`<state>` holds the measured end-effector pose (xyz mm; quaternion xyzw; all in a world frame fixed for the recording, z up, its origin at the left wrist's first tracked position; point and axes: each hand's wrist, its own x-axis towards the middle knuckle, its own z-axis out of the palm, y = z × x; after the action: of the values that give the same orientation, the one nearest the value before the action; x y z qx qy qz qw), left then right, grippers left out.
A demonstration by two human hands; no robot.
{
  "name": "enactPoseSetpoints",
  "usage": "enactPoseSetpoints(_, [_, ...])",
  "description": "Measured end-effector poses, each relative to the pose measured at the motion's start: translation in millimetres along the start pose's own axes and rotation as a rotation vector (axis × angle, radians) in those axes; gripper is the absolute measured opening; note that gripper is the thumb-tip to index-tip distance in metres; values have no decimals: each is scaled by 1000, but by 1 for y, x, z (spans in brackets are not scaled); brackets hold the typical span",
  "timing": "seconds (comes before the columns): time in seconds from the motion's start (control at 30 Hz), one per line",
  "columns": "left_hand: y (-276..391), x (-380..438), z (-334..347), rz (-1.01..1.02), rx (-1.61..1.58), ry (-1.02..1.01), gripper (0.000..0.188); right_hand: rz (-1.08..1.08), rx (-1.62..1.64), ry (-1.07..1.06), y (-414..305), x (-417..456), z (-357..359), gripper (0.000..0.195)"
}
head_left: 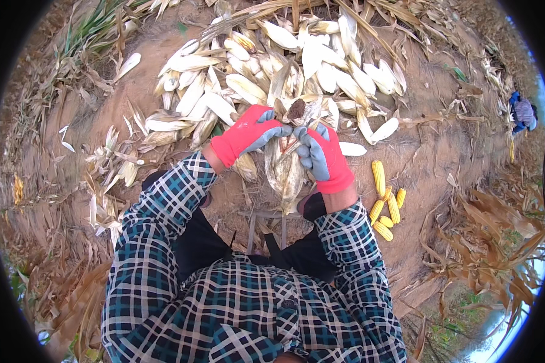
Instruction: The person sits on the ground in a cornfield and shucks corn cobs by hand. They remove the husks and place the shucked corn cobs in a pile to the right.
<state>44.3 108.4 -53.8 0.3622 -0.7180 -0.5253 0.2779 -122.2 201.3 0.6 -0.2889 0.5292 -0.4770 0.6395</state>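
An ear of corn in a dry, spotted husk [284,177] stands between my hands, its lower end toward me. Dark brown silk [296,109] shows at its far end. My left hand [254,131], in a red and grey work glove, pinches the husk near that end from the left. From the right, my right hand [320,154], gloved alike, grips the husk with curled fingers. Reddish-brown husk edges show in the gap between the two hands. Any kernels inside are hidden.
Beyond my hands lies a broad pile of unhusked corn ears [245,88]. Several bare yellow cobs [393,208] lie on the soil to the right. Loose husks [104,199] lie left, dry corn stalks [504,236] right. Another person [523,112] is far off at the right.
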Motion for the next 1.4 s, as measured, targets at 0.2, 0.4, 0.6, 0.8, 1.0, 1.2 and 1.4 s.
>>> enactPoseSetpoints(0.2, [13, 7, -19, 11, 13, -218, 22, 5, -155, 3, -3, 5, 7, 23])
enactPoseSetpoints(0.4, [23, -3, -28, 255, 267, -296, 28, -277, -755, -12, 9, 17, -13, 24])
enactPoseSetpoints(0.6, [12, 5, -26, 175, 283, -129, 22, -902, -1236, 283, 13, 21, 12, 17])
enactPoseSetpoints(0.8, [9, 17, -24, 223, 186, 33, 22, -1075, -1163, 363, 12, 1, 14, 20])
enactPoseSetpoints(1.0, [-23, 33, -42, -64, 277, 274, 35, -1041, -992, 350, 18, -8, 14, 29])
enactPoseSetpoints(1.2, [-21, 36, -5, -260, -479, 192, 31, -724, -331, -4, -2, 18, 38, 15])
enactPoseSetpoints(1.4, [-35, 46, -53, 4, 76, 496, 28, -348, -184, -418, 5, -8, 51, 13])
